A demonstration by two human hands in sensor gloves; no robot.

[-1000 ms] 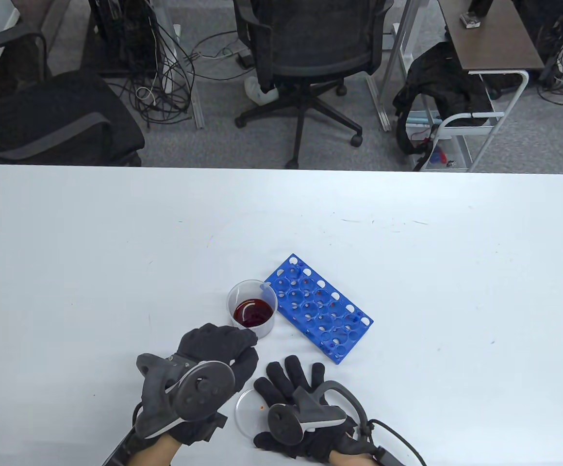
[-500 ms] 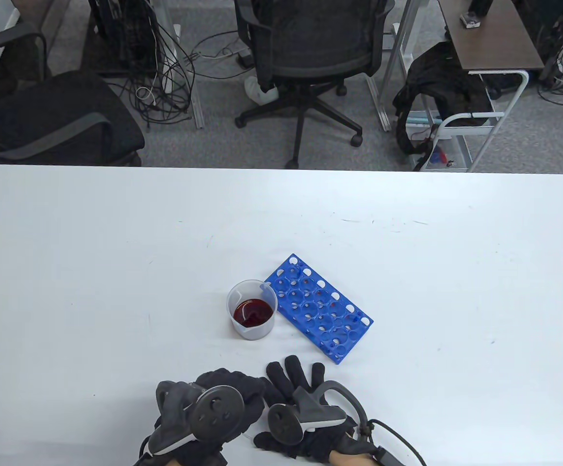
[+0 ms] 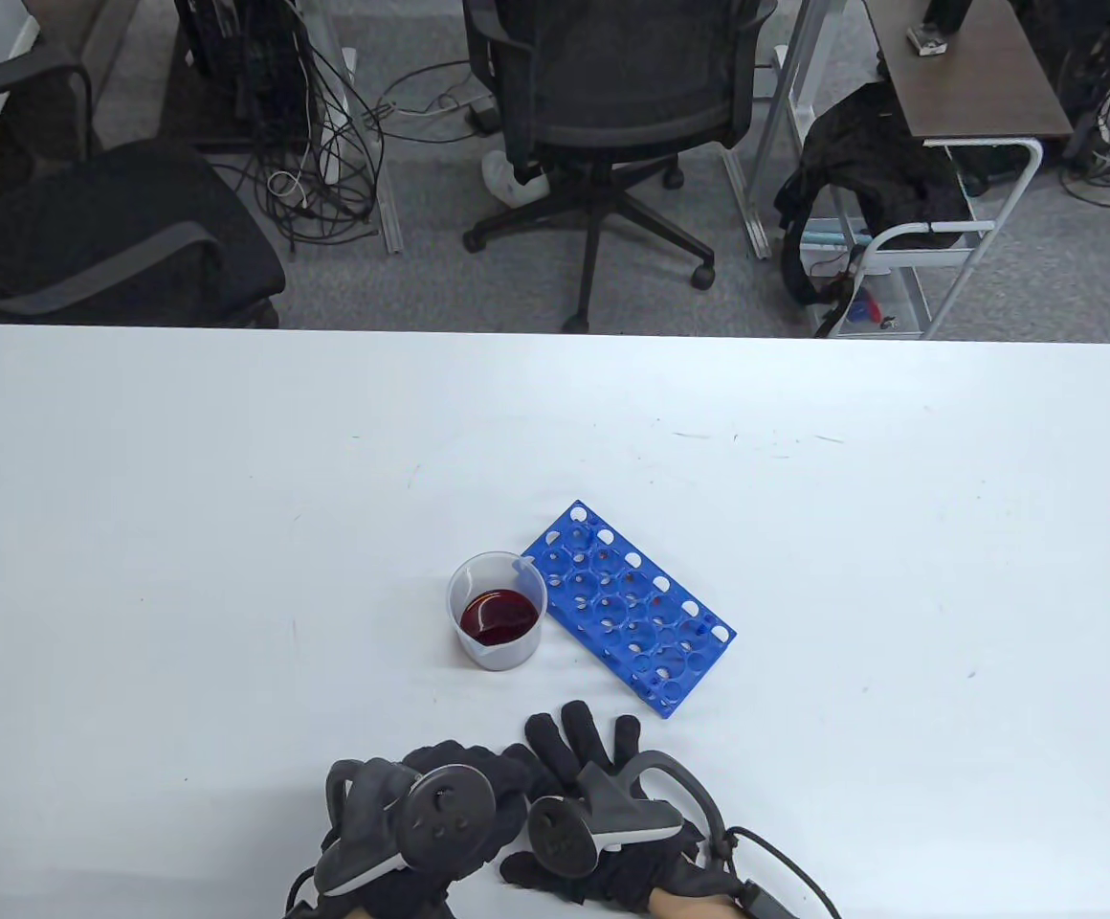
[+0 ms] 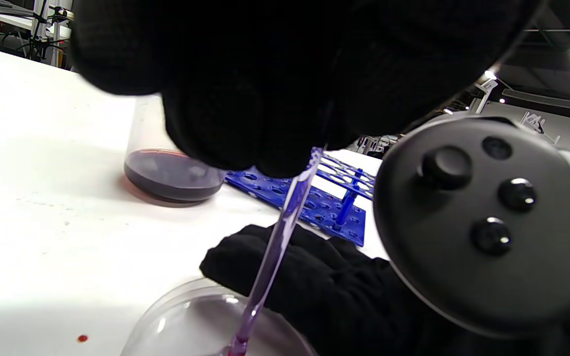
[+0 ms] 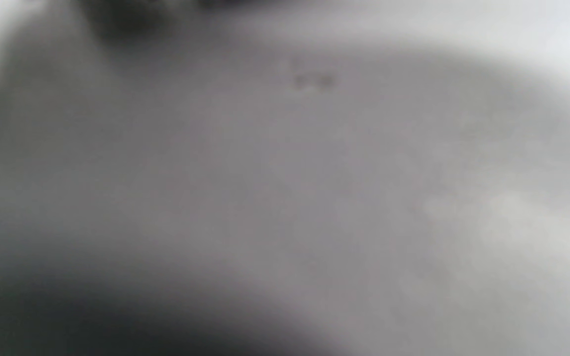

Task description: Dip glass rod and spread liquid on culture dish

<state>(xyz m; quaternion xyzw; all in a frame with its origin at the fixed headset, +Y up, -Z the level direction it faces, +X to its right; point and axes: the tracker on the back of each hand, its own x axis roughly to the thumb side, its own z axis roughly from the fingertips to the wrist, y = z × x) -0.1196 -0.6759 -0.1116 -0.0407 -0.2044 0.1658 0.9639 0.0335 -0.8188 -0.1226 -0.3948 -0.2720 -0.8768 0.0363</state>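
My left hand [image 3: 474, 771] pinches a clear glass rod [image 4: 279, 237] near its top; the fingers [image 4: 245, 123] fill the top of the left wrist view. The rod slants down, its red-wet tip touching the inside of the clear culture dish [image 4: 186, 321]. In the table view my left hand hides the dish. My right hand [image 3: 582, 742] lies flat on the table with fingers spread, right beside the dish; it also shows in the left wrist view [image 4: 309, 282]. The beaker [image 3: 497, 613] of dark red liquid stands behind the hands. The right wrist view is a grey blur.
A blue test tube rack [image 3: 628, 607] lies flat just right of the beaker. A small red drop [image 4: 82, 338] sits on the white table [image 3: 230, 536] left of the dish. Office chairs stand beyond the far table edge.
My left hand has drawn back from the beaker toward the near edge and right, carrying the rod over the dish, which it now covers. The right hand has not moved.
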